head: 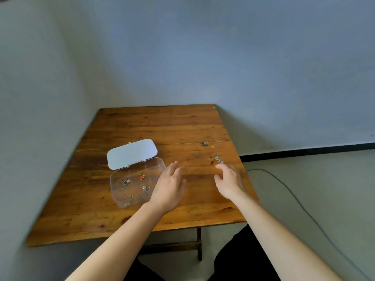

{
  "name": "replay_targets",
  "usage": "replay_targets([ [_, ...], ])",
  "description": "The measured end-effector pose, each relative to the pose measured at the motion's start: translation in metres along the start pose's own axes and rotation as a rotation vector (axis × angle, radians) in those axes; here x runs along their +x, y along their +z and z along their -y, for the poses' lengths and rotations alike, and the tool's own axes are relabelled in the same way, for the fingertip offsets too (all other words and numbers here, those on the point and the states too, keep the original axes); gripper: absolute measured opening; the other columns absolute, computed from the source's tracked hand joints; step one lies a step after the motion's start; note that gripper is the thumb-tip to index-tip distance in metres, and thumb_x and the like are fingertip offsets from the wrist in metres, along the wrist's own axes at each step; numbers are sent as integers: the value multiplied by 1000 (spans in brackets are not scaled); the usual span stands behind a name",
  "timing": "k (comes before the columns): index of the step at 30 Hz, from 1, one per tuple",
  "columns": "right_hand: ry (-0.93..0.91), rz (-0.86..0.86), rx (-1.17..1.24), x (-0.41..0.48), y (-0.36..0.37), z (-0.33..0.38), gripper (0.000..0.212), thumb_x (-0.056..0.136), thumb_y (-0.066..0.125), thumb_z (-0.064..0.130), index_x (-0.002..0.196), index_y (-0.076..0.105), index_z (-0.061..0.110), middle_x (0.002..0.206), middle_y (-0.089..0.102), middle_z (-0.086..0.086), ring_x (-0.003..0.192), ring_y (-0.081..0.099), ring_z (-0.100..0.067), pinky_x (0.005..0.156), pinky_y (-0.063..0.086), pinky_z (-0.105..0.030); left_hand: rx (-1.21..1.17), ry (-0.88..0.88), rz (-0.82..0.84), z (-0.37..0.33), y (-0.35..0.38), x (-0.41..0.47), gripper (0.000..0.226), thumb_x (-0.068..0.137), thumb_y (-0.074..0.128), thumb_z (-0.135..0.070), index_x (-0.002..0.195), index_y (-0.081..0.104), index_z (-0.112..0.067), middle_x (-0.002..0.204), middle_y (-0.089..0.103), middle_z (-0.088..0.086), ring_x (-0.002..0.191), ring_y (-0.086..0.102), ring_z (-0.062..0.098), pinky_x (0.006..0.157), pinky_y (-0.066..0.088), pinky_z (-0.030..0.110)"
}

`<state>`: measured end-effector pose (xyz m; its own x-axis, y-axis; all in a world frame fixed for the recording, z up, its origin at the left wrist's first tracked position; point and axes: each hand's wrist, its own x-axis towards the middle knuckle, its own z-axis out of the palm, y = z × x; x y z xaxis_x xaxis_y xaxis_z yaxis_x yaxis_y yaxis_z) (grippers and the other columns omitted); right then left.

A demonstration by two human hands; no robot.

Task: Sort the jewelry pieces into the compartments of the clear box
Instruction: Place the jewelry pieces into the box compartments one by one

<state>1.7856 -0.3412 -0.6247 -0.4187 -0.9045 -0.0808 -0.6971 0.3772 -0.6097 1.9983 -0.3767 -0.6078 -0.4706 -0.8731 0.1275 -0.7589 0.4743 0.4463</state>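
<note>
Left hand [169, 188], grip apart, hid the clear box's [121, 196] right edge; right hand [229, 182], grip apart and blurred, hovered near a silver chain [219, 159].

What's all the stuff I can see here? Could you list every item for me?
Table: one, brown wood, set into the corner of the room.
Clear box: one, transparent, on the table's left half, open, with dividers.
Lid: one, pale, hinged up behind the box.
Red charm: one, red with gold, in an upper compartment.
Silver pieces in the box: a few small clusters, silver and gold, in separate compartments; exact count unclear.
Silver piece: one, loose on the table's right side.
Small dark piece: one, further back; too small to identify.
Cable: one, dark, on the floor at right.
Left hand: open, beside the box.
Right hand: open, just short of the loose silver piece.
</note>
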Motion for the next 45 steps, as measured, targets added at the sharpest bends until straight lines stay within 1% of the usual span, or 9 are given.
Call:
replay_targets([
  [5, 87, -17, -40, 10, -3, -27, 52, 101, 53, 22, 150, 36, 20, 152, 38, -10, 138, 43, -28, 107, 44, -41, 11, 59, 110, -8, 33, 16, 48, 103, 40, -30, 150, 35, -18, 163, 22, 9, 150, 18, 27, 119, 23, 38],
  [11, 116, 0, -63, 36, 1, -35, 57, 103, 51, 23, 154, 29, 10, 154, 36, -15, 140, 40, -31, 112, 40, -44, 121, 73, 201, 6, 61, 33, 56, 105, 23, -42, 156, 21, -20, 166, 9, 5, 153, 1, 21, 122, -1, 33],
  [23, -84, 111, -123, 99, 5, -43, 54, 103, 51, 27, 154, 34, 24, 132, 50, -6, 120, 53, -23, 100, 44, -39, 202, 93, 111, 16, 75, 30, 60, 103, 13, -48, 155, 25, -22, 165, 15, 4, 153, 3, 18, 119, -10, 29],
  [26, -114, 144, -147, 108, 6, -47, 47, 102, 53, 30, 148, 45, 27, 128, 52, -5, 117, 53, -24, 94, 43, -35, 198, 90, 107, 16, 74, 30, 60, 103, 13, -49, 155, 27, -22, 164, 18, 4, 153, 6, 18, 119, -8, 29],
  [31, -163, -40, -36, 103, 10, -48, 23, 94, 68, 26, 115, 73, 17, 105, 63, -6, 96, 63, -24, 84, 49, -30, 195, 76, 121, 14, 73, 29, 63, 101, 10, -50, 155, 26, -22, 165, 17, 3, 153, 6, 17, 119, -8, 30],
  [35, -153, -23, -154, 101, 10, -40, 22, 96, 63, 29, 105, 70, 11, 104, 62, -7, 92, 62, -24, 81, 54, -35, 208, 70, 144, 11, 69, 32, 61, 101, 16, -48, 154, 30, -21, 164, 22, 4, 152, 12, 20, 122, -1, 33],
  [40, -190, 17, -108, 105, -4, -37, 21, 96, 62, 38, 102, 68, 18, 106, 60, 0, 96, 60, -18, 80, 51, -32, 261, 57, 131, 0, 60, 52, 44, 99, 37, -36, 134, 54, -16, 143, 51, 9, 132, 44, 29, 111, 34, 42],
  [42, -176, -21, -9, 115, -14, -28, 20, 96, 59, 42, 99, 65, 24, 109, 59, 3, 99, 57, -14, 82, 44, -28, 296, 58, 112, -3, 56, 68, 39, 98, 39, -32, 129, 57, -16, 136, 54, 8, 126, 47, 29, 107, 36, 42],
  [45, -161, -100, 169, 134, -35, -7, 18, 95, 60, 44, 98, 65, 27, 105, 64, 10, 96, 59, -9, 83, 41, -27, 320, -3, 165, -1, 50, 96, 43, 99, 39, -31, 137, 50, -15, 151, 42, 12, 140, 34, 31, 115, 27, 46],
])
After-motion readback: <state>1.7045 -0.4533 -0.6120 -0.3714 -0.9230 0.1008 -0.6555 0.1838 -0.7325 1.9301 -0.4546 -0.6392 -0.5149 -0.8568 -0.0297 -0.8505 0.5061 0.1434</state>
